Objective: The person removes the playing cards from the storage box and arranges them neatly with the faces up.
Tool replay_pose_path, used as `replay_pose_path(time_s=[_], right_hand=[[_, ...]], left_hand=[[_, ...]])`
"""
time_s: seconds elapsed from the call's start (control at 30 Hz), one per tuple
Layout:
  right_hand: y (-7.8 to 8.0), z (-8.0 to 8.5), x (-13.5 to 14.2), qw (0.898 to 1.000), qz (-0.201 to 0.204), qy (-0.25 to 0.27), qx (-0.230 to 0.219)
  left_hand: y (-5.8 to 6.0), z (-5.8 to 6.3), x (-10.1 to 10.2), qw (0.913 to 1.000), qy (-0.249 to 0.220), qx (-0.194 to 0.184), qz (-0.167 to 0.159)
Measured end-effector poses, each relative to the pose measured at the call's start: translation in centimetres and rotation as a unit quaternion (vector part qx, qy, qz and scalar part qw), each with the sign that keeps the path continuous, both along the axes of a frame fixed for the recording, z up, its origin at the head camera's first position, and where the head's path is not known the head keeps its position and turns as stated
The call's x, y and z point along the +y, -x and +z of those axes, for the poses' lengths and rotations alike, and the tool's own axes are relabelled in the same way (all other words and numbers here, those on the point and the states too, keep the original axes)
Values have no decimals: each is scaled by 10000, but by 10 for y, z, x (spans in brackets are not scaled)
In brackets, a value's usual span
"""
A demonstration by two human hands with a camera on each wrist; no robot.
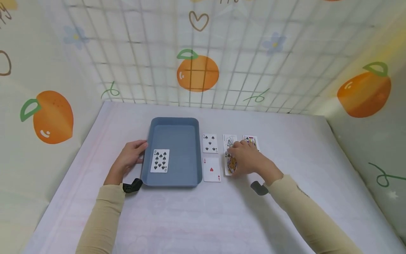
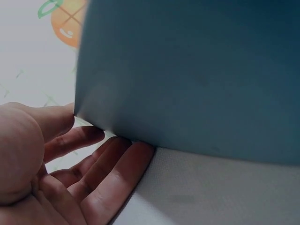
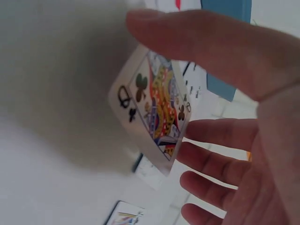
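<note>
My right hand (image 1: 248,158) pinches a queen of clubs (image 3: 161,108) between thumb and fingers. The card tilts in the right wrist view, and the hand covers part of it in the head view. At the blue tray (image 1: 174,184), my left hand (image 1: 130,155) has fairly straight fingers against the left side. In the left wrist view its fingertips touch the tray's lower edge. A ten of spades (image 1: 160,161) lies face up in the tray's lower left. Behind my right hand are a partly covered card with a grey figure (image 1: 229,140) and a face card (image 1: 251,139).
Right of the tray, a five of spades (image 1: 210,143) lies above an ace of hearts (image 1: 211,169). A pale cloth covers the table (image 1: 177,218). At the back stands a wire grid (image 1: 149,63) behind a sheet printed with oranges, and printed sheets flank both sides.
</note>
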State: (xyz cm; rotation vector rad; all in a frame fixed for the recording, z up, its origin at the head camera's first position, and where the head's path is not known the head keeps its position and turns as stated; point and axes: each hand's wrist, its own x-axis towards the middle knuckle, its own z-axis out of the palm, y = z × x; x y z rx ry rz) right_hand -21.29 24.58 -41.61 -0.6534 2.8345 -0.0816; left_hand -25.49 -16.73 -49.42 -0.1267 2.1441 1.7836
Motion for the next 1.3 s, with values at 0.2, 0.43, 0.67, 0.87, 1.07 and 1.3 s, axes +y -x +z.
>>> replay_pose_path(time_s=[0.2,0.43,0.67,0.87,1.07,1.3], right_hand=[[-4,-9,5,9999,45,-26,-90],[-5,-14,5,9998,157,-145,-58],[-6,-14,4,9995,144,-240,-134],[-6,-13,4,9991,201,-290,-237],[-4,-5,2,9992,26,-220,-339],[2,10,-4,9996,96,-162,-198]], left_hand=[[1,-2,-1,10000,-25,46,15],[0,-2,-2,10000,-14,61,29],[0,-1,0,10000,-54,1,70],[0,-1,0,10000,-59,12,49],[1,-1,0,9999,-112,14,39],[-1,1,0,9999,-109,-17,57]])
